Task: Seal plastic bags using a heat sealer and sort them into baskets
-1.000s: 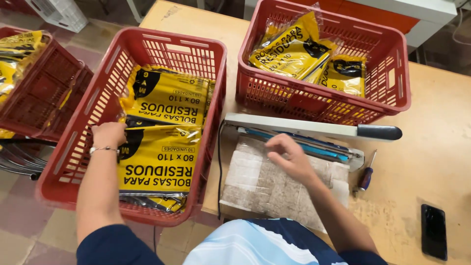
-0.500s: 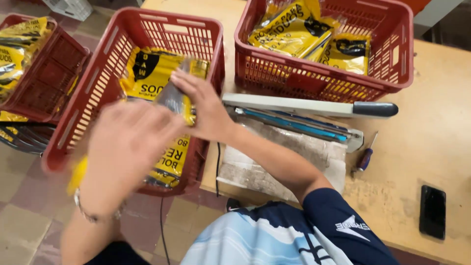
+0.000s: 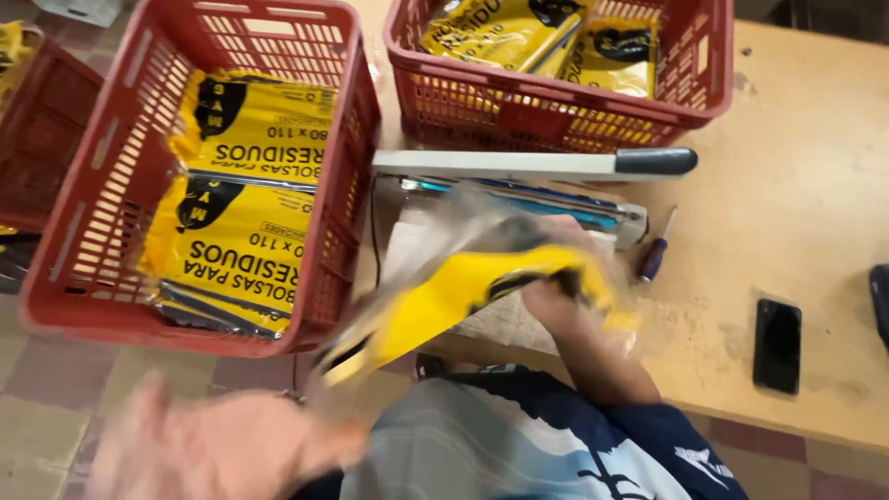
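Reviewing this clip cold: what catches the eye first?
A blurred yellow packet held by the right hand sweeps across the centre, above the sealing machine. Two red baskets of yellow packets flank it, one at left and one at top.

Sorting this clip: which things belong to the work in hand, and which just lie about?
In the work:
yellow packet, held by right hand
left hand, blurred
heat sealer
red baskets of packets

Lying about:
phone
screwdriver
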